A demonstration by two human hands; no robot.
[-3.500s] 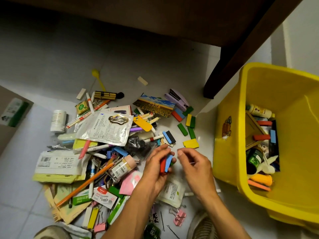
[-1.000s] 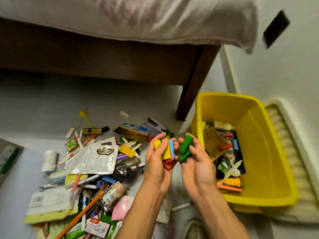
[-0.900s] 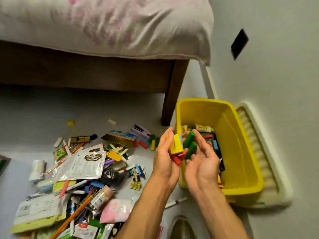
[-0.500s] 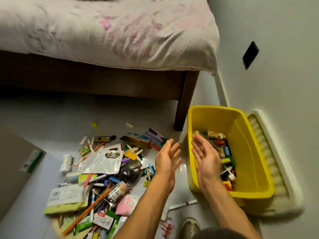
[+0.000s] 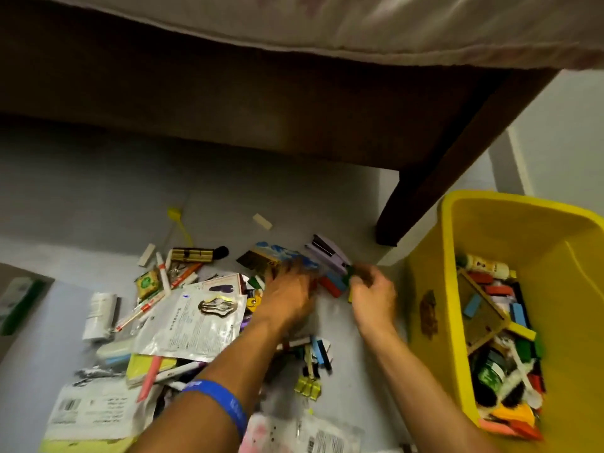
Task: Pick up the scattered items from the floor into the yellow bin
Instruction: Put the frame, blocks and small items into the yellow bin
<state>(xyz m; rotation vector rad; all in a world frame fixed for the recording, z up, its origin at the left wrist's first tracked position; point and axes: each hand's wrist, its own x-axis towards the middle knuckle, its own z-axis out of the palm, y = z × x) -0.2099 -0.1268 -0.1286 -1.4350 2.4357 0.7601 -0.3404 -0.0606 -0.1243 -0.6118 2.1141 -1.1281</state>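
Yellow bin (image 5: 529,223) stands at right, part filled; scattered items lie on the floor (image 5: 98,191) to its left. Both hands reach to coloured blocks (image 5: 331,286) beside a purple stapler (image 5: 328,255). Right hand (image 5: 372,294) pinches a green block; left hand (image 5: 287,294) is blurred — grip cannot be told. Risk: a hasty handful of small blocks may spill short of the bin — loose grip the cause.

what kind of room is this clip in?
Most likely a bedroom, shot at floor level: a mattress on a dark wooden bed frame overhangs a pale tiled floor, where stationery and packets lie scattered beside a yellow bin.
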